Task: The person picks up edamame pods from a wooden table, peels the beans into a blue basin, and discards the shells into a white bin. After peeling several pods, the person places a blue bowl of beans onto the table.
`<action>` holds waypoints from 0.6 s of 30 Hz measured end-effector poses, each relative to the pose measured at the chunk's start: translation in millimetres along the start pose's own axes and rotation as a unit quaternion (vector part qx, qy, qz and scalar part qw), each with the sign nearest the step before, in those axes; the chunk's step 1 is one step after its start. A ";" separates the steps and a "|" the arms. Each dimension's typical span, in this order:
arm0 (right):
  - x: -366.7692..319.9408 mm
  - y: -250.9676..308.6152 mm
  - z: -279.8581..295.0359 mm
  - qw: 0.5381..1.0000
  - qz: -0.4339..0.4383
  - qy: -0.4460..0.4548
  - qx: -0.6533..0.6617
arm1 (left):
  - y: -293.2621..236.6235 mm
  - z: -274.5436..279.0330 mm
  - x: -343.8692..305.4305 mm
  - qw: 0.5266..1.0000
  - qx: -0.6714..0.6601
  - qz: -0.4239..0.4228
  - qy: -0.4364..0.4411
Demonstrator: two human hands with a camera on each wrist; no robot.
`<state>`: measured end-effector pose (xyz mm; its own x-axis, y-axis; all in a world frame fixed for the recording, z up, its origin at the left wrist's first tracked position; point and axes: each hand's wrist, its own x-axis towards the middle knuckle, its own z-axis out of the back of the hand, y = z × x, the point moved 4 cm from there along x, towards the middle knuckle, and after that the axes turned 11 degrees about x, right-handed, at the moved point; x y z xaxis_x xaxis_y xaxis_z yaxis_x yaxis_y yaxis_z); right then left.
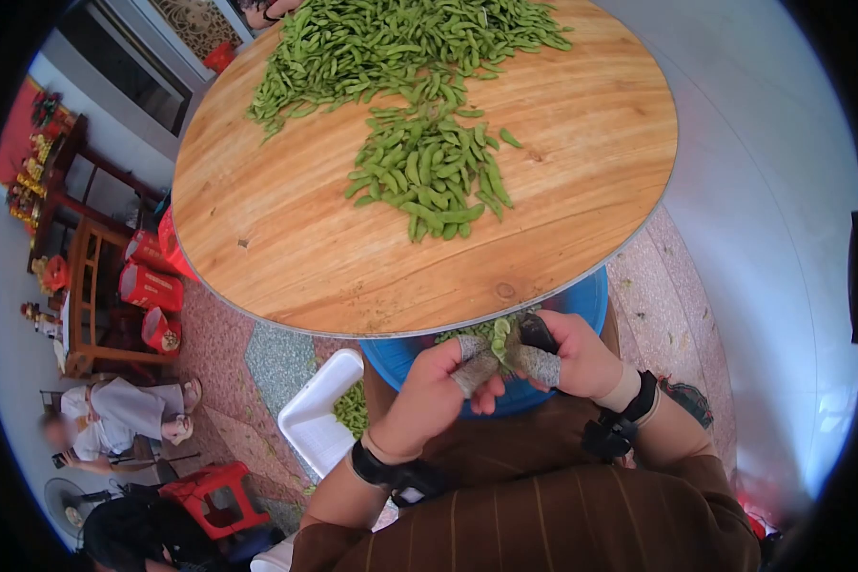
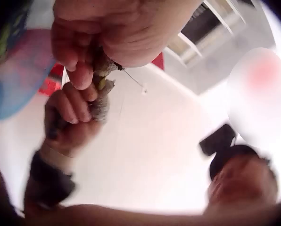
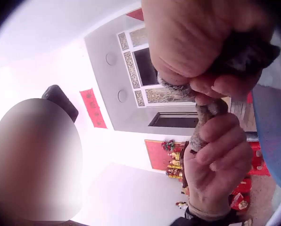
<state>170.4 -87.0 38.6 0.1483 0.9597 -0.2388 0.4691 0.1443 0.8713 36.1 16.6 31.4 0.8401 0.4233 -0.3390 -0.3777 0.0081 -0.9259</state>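
Note:
Close to the round table's near edge, my left hand [image 1: 434, 396] and right hand [image 1: 586, 357] meet over a blue basin [image 1: 391, 367]. A green soybean pod [image 1: 501, 336] is pinched between their thumbs and fingers. Grey wraps [image 1: 476, 372] cover the tips of some digits on both hands, and a black piece [image 1: 538, 332] sits at the right hand's fingers. From the left wrist view, the left hand [image 2: 126, 30] hangs close against the right hand [image 2: 72, 117], partly hiding the pod. Green bits show in the basin behind the fingers.
On the wooden table [image 1: 276, 219] lie a large heap of soybean pods [image 1: 381, 57] and a smaller pile [image 1: 424, 172] nearer me. A white tub [image 1: 300, 419] with green beans [image 1: 351, 410] stands left of the basin. Farther left are a red stool [image 1: 219, 496] and a seated person [image 1: 129, 419].

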 end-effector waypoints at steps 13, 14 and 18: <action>-3.1 13.3 -3.7 0.908 0.178 0.020 -0.379 | 7.9 -7.9 5.3 0.973 -0.180 0.048 0.133; -3.0 12.0 -3.0 0.906 0.184 0.014 -0.380 | 7.2 -7.3 5.7 0.985 -0.125 0.047 0.109; -6.4 17.3 -2.6 0.911 0.177 0.016 -0.372 | 13.7 -11.5 4.0 0.935 -0.311 0.106 0.130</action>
<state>175.3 -90.0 56.3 0.1451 0.9827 0.1155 -0.3258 -0.0628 0.9433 38.8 8.0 15.5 0.8686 0.1199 -0.4808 -0.3157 -0.6139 -0.7235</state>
